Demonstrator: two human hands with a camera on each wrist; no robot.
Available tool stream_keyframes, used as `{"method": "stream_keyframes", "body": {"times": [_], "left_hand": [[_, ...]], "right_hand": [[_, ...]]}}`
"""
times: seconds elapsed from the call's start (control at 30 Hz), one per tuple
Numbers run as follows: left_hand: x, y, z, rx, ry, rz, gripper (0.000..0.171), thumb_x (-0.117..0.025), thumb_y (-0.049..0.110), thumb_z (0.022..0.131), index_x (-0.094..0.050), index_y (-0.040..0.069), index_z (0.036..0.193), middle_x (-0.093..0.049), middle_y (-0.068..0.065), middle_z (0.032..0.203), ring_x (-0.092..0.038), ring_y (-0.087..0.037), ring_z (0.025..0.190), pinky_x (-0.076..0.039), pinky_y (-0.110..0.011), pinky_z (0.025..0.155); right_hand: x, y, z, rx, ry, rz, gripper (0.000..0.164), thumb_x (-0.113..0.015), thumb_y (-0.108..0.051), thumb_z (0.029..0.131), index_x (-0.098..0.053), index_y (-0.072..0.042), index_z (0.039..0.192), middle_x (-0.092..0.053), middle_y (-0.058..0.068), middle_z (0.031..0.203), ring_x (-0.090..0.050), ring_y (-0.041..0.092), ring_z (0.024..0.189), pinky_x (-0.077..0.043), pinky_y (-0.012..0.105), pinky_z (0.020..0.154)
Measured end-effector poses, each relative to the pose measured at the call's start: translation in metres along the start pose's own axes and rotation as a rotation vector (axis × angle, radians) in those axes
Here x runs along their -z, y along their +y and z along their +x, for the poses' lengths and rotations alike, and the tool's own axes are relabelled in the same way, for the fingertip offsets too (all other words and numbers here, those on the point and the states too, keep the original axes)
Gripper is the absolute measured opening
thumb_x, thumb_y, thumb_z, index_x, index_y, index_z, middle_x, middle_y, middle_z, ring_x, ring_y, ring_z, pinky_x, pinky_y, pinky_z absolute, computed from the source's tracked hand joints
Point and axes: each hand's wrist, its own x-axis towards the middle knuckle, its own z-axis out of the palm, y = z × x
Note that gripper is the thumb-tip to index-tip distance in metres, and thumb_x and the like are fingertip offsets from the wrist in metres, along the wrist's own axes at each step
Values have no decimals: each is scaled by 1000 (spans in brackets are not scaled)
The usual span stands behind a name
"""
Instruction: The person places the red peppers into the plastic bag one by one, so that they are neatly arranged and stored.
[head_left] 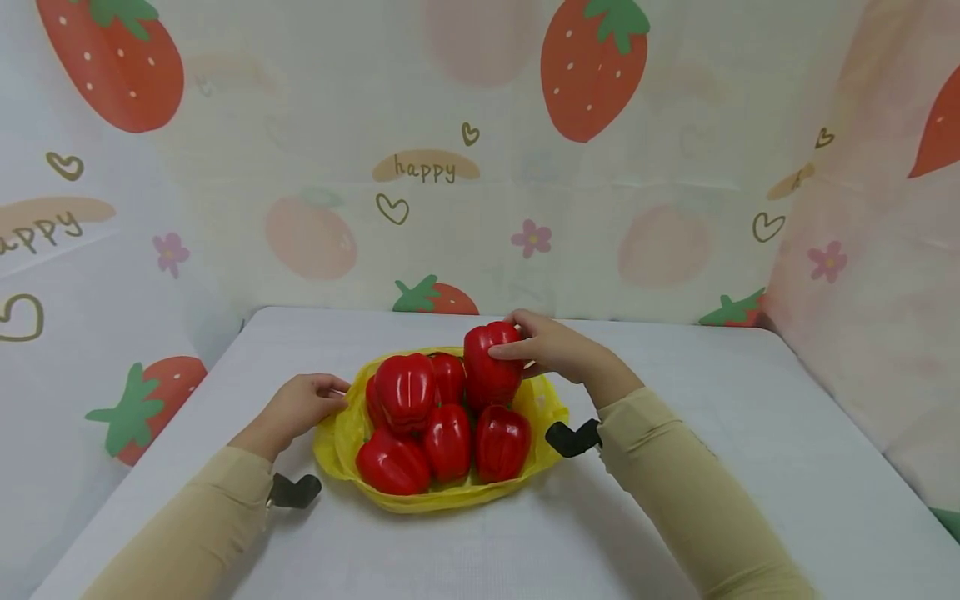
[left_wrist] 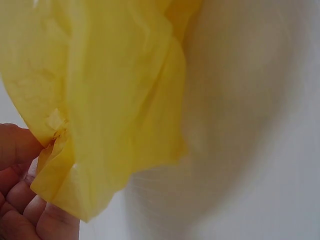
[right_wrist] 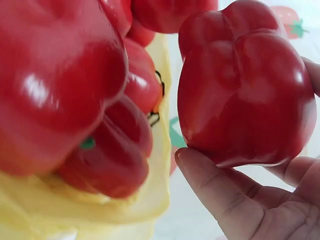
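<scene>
A yellow plastic bag (head_left: 442,502) lies spread with its mouth open on the table, several red bell peppers (head_left: 405,390) piled in it. At the bag's left side, my left hand (head_left: 302,408) pinches its edge; the left wrist view shows the gathered yellow film (left_wrist: 107,100) by the thumb. My right hand (head_left: 558,346) grips one red bell pepper (head_left: 491,362) at the pile's back right. In the right wrist view this bell pepper (right_wrist: 245,90) sits between thumb and fingers, apart from the other peppers (right_wrist: 50,75).
The white table (head_left: 750,467) reaches out on both sides of the bag. Behind it hangs a curtain (head_left: 480,250) printed with strawberries, hearts and flowers. A black camera mount (head_left: 573,437) juts from the right wrist, another black mount (head_left: 296,492) from the left.
</scene>
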Motion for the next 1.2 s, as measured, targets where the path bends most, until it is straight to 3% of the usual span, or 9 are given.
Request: {"method": "stream_keyframes", "body": {"times": [0.33, 0.6, 0.77, 0.97, 1.2], "left_hand": [[-1, -1, -1, 20, -1, -6, 31, -57, 20, 88, -59, 7, 116, -63, -8, 98, -55, -22, 91, -49, -35, 83], [0, -2, 1, -5, 1, -12, 30, -57, 20, 88, -60, 5, 114, -63, -7, 97, -55, -20, 88, -50, -33, 81], [-1, -1, 0, -1, 0, -2, 30, -58, 20, 88, -60, 5, 114, -63, -7, 96, -54, -20, 88, -49, -34, 82], [1, 0, -2, -27, 5, 31, 30, -58, 21, 88, -61, 6, 114, -63, -8, 98, -54, -21, 90, -49, -37, 83], [12, 0, -5, -42, 8, 42, 33, -55, 24, 90, -59, 6, 117, -59, -15, 114, -54, -27, 100, -48, -40, 86]], "right_hand": [[-25, -1, 14, -59, -18, -7, 48, -68, -33, 79, -44, -10, 114, -55, 8, 111, -56, 25, 98, -51, 42, 80], [-31, 3, 16, -121, 23, -82, 52, -70, -39, 77, -46, -12, 113, -55, 7, 108, -57, 24, 94, -52, 42, 78], [-34, 3, 20, -122, 6, -118, 58, -72, -42, 73, -45, -13, 116, -55, 5, 108, -56, 23, 95, -53, 41, 77], [-33, 4, 19, -115, -7, -136, 60, -72, -43, 73, -44, -15, 118, -55, 4, 110, -55, 22, 98, -53, 39, 76], [-17, 3, 15, -95, 12, -160, 66, -66, -47, 78, -40, -15, 130, -50, 10, 122, -53, 27, 107, -52, 39, 80]]}}
